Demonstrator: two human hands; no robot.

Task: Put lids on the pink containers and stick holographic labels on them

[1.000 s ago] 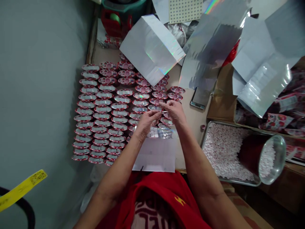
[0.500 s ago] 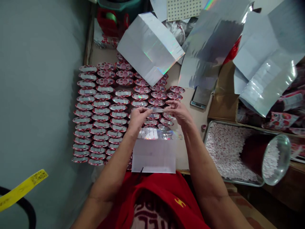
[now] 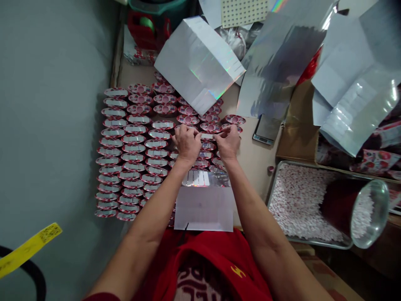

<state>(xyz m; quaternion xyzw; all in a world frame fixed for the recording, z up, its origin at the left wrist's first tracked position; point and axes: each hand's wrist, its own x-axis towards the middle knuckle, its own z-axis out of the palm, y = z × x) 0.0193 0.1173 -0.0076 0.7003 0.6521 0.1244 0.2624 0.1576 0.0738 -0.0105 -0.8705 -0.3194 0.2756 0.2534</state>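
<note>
A pale sticker strip [image 3: 207, 136] lies across the top of one of the red-and-white oval-ended packs, between my two hands. My left hand [image 3: 188, 144] has its fingers curled together at the strip's left end. At the right end, the fingers of my right hand [image 3: 228, 142] are pinched against the strip and pack. Rows of the same packs [image 3: 133, 148] stand close together around my hands, many with pale strips across their tops. Nearest my body lies a sticker sheet [image 3: 203, 209], its shiny upper part holding several white strips.
Holographic backing sheets [image 3: 200, 62] cover the back. A small digital scale [image 3: 265, 130] sits right of the packs. Farther right, a metal tray [image 3: 272, 188] of small white pieces holds a tipped metal cup [image 3: 372, 213]. Behind it is a cardboard box [image 3: 296, 125]. A wall [image 3: 56, 104] rises at left.
Both hands have moved slightly away from my body. The strip, earlier stretched between my fingertips above the packs, is now down on a pack's top.
</note>
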